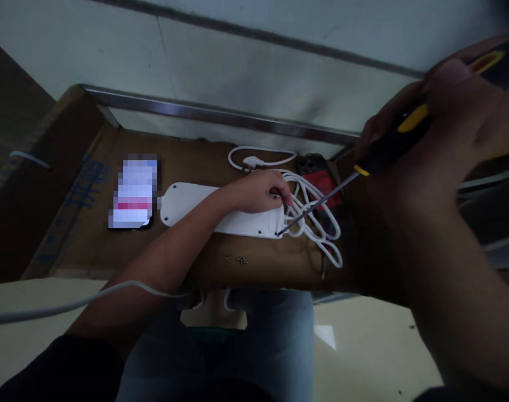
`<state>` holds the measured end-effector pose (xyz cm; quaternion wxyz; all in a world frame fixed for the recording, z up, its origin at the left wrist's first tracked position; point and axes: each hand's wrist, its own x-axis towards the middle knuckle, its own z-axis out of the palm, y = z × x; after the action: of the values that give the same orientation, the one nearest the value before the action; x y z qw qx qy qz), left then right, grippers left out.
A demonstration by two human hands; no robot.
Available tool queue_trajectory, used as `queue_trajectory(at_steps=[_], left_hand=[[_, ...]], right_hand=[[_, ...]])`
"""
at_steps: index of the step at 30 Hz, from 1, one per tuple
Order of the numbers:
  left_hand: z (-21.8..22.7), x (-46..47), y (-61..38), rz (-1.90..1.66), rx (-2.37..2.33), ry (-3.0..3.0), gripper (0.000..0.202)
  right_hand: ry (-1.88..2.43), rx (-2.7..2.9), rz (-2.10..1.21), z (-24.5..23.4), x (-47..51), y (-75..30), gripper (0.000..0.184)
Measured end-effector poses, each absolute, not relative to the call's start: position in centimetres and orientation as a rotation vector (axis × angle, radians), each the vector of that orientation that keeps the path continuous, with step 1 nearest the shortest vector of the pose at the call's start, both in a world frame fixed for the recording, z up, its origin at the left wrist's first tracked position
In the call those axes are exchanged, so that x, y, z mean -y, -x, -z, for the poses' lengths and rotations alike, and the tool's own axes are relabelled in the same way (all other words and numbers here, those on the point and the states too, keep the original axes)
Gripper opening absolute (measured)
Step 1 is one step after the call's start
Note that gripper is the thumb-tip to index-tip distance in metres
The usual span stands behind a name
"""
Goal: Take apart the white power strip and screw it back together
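A white power strip (187, 201) lies with its screw-holed face up on brown cardboard. Across its right part rests my left hand (260, 191), fingers curled down over it near the cord end and holding it. My right hand (442, 117), raised at the right, is wrapped round the black and yellow handle of a screwdriver (342, 184). The long shaft slants down to the left, and its tip meets the screw hole at the strip's near right corner. Whether a screw sits in that hole I cannot tell. Several small screws (242, 260) lie loose in front of the strip.
A coiled white cord (330, 223) with a plug (252, 162) lies to the right and behind. Beneath it is a dark phone-like object with a red patch (319, 187). A lit phone (133, 192) lies left. Cardboard sides (41, 167) and a tiled wall (221, 67) border the surface.
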<state>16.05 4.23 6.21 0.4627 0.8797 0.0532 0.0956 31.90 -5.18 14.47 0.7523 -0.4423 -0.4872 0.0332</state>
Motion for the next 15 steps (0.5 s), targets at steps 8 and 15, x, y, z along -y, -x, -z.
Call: queue_trajectory(at_steps=[8, 15], left_hand=[[-7.1, -5.3, -14.9, -0.105, 0.212, -2.088, 0.026], [-7.0, -5.1, -15.1, -0.059, 0.166, -2.128, 0.02]], right_hand=[[1.051, 0.879, -0.03, -15.5, 5.0, -32.3, 0.031], [1.034, 0.86, 0.048, -15.7, 4.8, -33.9, 0.032]])
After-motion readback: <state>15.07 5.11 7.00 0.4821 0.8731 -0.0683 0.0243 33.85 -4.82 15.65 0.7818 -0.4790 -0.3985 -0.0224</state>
